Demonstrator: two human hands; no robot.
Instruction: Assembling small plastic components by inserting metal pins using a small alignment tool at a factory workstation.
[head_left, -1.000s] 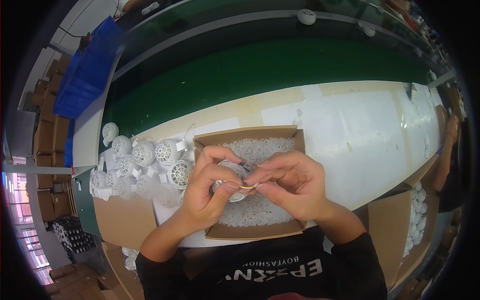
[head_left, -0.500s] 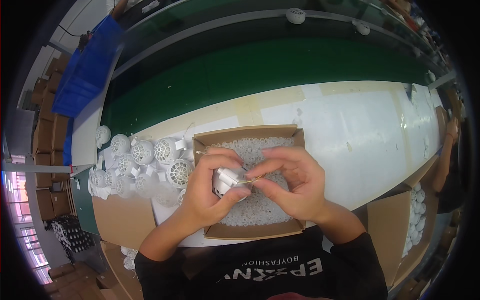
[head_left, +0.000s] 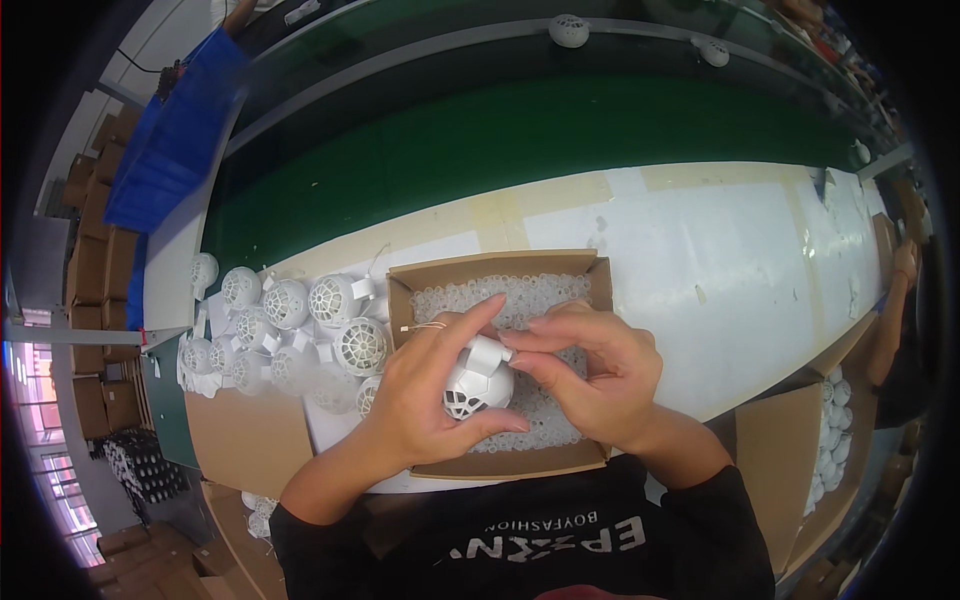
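Observation:
My left hand (head_left: 405, 405) cradles a white lattice ball (head_left: 482, 390), thumb along its near side and index finger behind it. A white rectangular block (head_left: 487, 356) stands out from the top of the ball. At the block's end, the thumb and fingertips of my right hand (head_left: 608, 380) are pinched together; whatever is between them is too small to make out. Below both hands lies an open cardboard box (head_left: 510, 463) with many small clear plastic pieces (head_left: 540, 430). A thin pale wire (head_left: 424, 326) with a small end pokes out beside my left hand.
Several similar white balls (head_left: 360, 345) crowd the white table (head_left: 720, 270) on the left. Beyond runs a green conveyor belt (head_left: 450, 140), with balls farther back. A blue bin (head_left: 175, 140) stands far left. At right are a carton of balls (head_left: 775, 450) and another person's arm (head_left: 893, 310).
The ball has turned in my left hand, bringing its lattice side into view. The yellowish wire at my right fingertips no longer shows there. Balls at the back have shifted left.

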